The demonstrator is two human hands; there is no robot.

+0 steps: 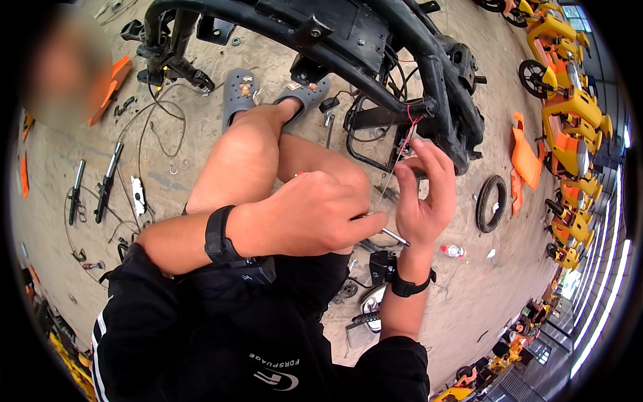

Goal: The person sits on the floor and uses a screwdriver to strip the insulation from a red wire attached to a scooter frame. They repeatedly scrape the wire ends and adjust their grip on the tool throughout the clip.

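My left hand (318, 209) is closed round a slim tool with a metal shaft (395, 236) that sticks out toward my right wrist. Most of that tool is hidden in the fist, so its kind is unclear. My right hand (429, 191) is raised with curled fingers, thumb and fingertips pinched at a thin wire (390, 177). Straight and slanting, this wire runs between my hands, up toward a red cord (413, 115) looped at a tube of the black vehicle frame (348, 40). Where its lower end stops beside my left fingers, I cannot make out.
Shock absorbers (108, 182) and loose cables lie at left. Grey clogs (240, 94) are on feet below the frame. At right lie a tyre (492, 204), an orange panel (527, 161) and a bottle (453, 250). Yellow scooters (566, 127) line the far right; a person (67, 67) is upper left.
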